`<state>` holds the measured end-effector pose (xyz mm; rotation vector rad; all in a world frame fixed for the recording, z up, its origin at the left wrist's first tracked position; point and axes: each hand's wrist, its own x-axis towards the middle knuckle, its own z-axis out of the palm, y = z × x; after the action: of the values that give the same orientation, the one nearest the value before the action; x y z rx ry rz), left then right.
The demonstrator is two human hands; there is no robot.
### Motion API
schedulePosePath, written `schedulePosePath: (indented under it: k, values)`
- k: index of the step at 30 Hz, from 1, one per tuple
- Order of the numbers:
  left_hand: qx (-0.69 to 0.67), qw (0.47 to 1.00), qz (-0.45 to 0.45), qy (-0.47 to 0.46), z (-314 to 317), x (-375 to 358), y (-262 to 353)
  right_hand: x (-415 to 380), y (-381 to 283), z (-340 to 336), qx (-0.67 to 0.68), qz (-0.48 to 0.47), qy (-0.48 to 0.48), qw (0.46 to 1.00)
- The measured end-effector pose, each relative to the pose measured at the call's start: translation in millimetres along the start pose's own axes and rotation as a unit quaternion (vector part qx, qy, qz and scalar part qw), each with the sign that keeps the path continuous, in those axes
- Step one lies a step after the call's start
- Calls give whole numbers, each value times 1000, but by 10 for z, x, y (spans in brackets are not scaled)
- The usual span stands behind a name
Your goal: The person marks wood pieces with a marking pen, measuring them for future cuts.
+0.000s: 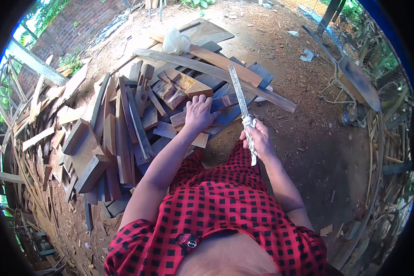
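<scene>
My right hand (258, 139) is closed round the cloth-wrapped handle of a long narrow metal blade (238, 89), which points up and away from me. My left hand (200, 113) lies with its fingers spread on wood at the near side of a carved block (188, 83) with a yellowish hollow. Under and beside that hand are short wood pieces, one of them a reddish board (224, 102). What lies beneath the left palm is hidden.
A heap of planks and offcuts (124, 124) spreads to the left. Long boards (216, 69) with a plastic bag (176, 42) lie ahead. A wheelbarrow (358, 83) stands at the right, and a brick wall (78, 27) is at the back left.
</scene>
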<state>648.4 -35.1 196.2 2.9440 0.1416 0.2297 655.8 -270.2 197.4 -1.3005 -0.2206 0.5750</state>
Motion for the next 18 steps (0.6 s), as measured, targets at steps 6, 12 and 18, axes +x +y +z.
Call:
schedulePosePath:
  k: [6,12,18]
  values:
    - [18,1000,2,-11,-28,12,19,55,148,-1,-5,11,3,1000]
    - [36,999,7,-5,12,8,38,182,304,127,-384,-159,64,907]
    - [36,999,3,-22,-19,20,55,263,440,142,-516,-199,95,828]
